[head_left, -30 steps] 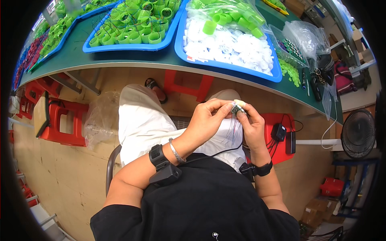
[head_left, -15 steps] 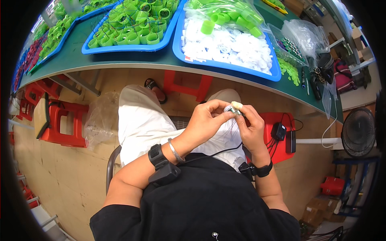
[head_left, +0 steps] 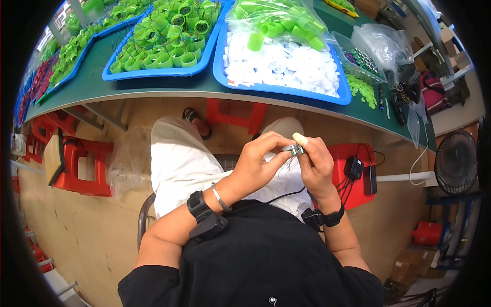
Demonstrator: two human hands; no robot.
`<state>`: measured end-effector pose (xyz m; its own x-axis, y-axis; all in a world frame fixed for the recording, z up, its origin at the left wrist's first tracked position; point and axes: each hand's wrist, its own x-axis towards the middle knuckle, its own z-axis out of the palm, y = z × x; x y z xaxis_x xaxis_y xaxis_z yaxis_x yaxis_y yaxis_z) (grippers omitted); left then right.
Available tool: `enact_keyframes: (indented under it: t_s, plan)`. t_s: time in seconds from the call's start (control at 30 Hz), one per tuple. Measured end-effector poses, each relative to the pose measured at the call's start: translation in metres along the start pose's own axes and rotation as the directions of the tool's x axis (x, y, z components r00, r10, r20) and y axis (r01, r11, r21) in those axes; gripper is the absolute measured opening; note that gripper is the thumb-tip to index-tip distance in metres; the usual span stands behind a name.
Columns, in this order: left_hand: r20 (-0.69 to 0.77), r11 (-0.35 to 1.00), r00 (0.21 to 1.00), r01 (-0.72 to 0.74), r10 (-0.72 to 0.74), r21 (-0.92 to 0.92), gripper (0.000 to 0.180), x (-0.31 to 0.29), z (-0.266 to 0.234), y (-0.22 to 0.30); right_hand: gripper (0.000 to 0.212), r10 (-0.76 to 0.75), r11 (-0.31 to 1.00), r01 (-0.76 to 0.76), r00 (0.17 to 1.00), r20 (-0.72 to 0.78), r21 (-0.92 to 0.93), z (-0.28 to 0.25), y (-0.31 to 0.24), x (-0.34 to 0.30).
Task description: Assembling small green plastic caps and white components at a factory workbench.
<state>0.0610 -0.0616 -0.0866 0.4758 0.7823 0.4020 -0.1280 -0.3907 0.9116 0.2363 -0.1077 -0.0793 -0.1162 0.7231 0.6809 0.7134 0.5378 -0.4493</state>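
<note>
Above my lap, my left hand (head_left: 258, 159) and my right hand (head_left: 318, 165) meet, both pinching one small part (head_left: 293, 149). It looks like a pale disc with a bit of green circuit board, and thin wires hang below it. My fingertips cover much of it, so its exact kind is unclear. A pale yellow finger cot (head_left: 300, 138) covers one finger of my right hand. Beyond my hands, on the green table (head_left: 199, 84), a blue tray (head_left: 281, 92) holds white round plastic parts (head_left: 286, 66) and a clear bag of green sleeves (head_left: 294, 25).
Left of it, another blue tray (head_left: 148, 75) is full of green cylinders with thin wires. Pens (head_left: 381, 97), green pieces (head_left: 361, 88) and a clear tub (head_left: 358, 64) lie at the table's right. A red stool (head_left: 353, 197) with black adapters and cables stands beside my right hand.
The small part has turned between my fingertips: its pale round face shows less and its green edge more. My hands stay together, and the view has shifted slightly.
</note>
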Motion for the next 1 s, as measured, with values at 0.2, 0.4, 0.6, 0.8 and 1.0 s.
enact_keyframes:
  t_s: [0.2,0.4,0.6,0.8,1.0]
  plan:
    - [0.053,0.926,0.951,0.307,-0.303,-0.22,0.019,0.0,0.001,-0.002,0.034,-0.102,0.986,0.107,0.994,0.047,-0.131,-0.003,0.001,0.003]
    - [0.14,0.899,0.947,0.319,-0.29,-0.301,0.019,0.005,-0.006,0.013,0.042,-0.208,0.973,0.209,0.978,0.017,-0.094,-0.012,-0.009,0.009]
    - [0.303,0.772,0.923,0.369,-0.238,-0.518,0.018,0.026,-0.021,0.044,0.035,-0.269,0.962,0.266,0.962,-0.05,-0.055,-0.035,-0.02,0.035]
    - [-0.203,0.982,0.97,-0.102,0.134,0.159,0.018,0.085,-0.057,0.051,0.028,0.122,0.949,-0.074,0.982,-0.143,0.305,-0.04,-0.022,0.041]
    - [-0.088,0.439,0.925,-0.09,0.369,0.894,0.024,0.136,-0.095,0.013,0.033,0.277,0.916,-0.251,0.96,-0.041,0.312,-0.029,-0.017,0.03]
